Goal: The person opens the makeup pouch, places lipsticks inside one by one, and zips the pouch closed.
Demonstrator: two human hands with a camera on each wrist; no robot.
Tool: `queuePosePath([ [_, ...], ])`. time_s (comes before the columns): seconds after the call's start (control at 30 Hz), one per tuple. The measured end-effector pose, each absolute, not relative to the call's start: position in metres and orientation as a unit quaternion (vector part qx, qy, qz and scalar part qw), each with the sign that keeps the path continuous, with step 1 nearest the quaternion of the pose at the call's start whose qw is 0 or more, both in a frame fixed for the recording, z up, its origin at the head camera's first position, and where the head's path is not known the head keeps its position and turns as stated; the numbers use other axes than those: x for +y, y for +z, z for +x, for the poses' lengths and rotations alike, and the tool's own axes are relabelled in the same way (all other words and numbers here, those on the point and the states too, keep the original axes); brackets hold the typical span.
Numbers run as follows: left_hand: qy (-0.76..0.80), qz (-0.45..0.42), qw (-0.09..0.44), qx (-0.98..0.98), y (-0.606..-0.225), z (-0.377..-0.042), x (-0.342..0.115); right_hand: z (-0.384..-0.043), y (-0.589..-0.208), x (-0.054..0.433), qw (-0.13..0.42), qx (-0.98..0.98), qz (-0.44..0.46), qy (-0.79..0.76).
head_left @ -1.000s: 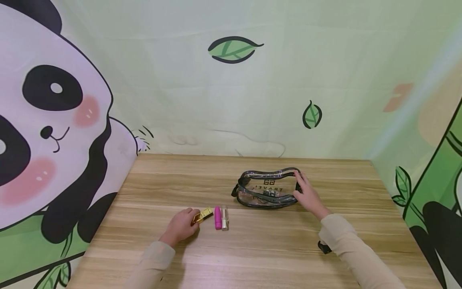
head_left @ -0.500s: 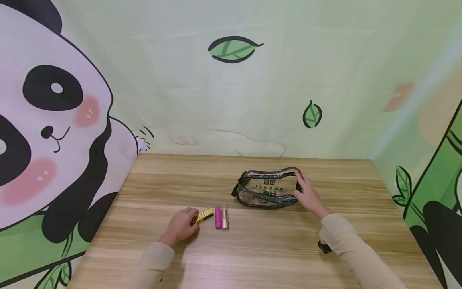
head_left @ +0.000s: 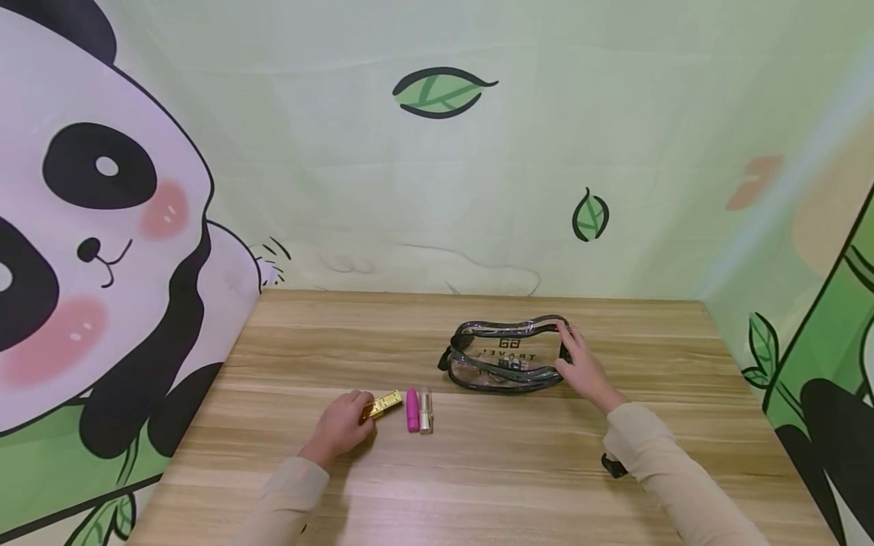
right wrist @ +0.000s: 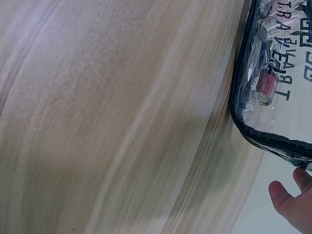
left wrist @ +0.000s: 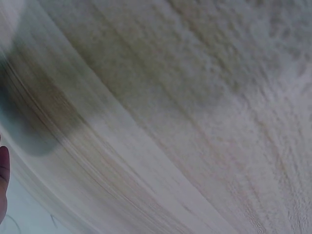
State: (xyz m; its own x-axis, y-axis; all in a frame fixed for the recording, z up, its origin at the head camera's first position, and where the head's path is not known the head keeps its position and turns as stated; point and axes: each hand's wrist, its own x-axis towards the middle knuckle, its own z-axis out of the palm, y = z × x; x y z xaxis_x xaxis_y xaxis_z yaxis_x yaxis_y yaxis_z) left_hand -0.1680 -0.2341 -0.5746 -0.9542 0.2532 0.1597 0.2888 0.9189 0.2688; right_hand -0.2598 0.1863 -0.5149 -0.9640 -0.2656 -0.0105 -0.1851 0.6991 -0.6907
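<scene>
In the head view my left hand [head_left: 344, 425] holds a gold lipstick [head_left: 384, 405] low over the table, pinched at its left end. Just to its right a bright pink tube [head_left: 413, 410] and a lipstick with a clear cap and metallic base [head_left: 426, 413] lie side by side. My right hand [head_left: 583, 371] grips the right end of a clear, black-trimmed pouch [head_left: 526, 346], thumb at the near rim and fingers at the far one. The pouch's top gapes. Small items [right wrist: 265, 85] show through its plastic in the right wrist view. The left wrist view catches only a fingertip [left wrist: 4, 168].
The wood-grain table [head_left: 492, 485] runs back to a pale green printed backdrop [head_left: 328, 167] with a panda and leaves. A small black object [head_left: 614, 465] shows beneath the right sleeve.
Almost nothing differs. The left hand and the gold lipstick have shifted very slightly left; the right hand and the pouch stay in place.
</scene>
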Motion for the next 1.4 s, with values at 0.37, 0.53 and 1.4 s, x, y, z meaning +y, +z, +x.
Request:
queuePosePath([
  [0.37, -0.15, -0.123, 0.057, -0.979, -0.573, -0.173, -0.234, -0.262, -0.517, 0.187, 0.051, 0.922, -0.123, -0.364],
  [0.53, -0.16, -0.118, 0.064, -0.978, -0.568, -0.177, -0.233, -0.263, -0.518, 0.188, 0.054, 0.923, -0.126, -0.36],
  [1.4, -0.189, -0.117, 0.111, -0.969, -0.541, -0.193, -0.219, -0.264, -0.522, 0.188, 0.049, 0.922, -0.126, -0.363],
])
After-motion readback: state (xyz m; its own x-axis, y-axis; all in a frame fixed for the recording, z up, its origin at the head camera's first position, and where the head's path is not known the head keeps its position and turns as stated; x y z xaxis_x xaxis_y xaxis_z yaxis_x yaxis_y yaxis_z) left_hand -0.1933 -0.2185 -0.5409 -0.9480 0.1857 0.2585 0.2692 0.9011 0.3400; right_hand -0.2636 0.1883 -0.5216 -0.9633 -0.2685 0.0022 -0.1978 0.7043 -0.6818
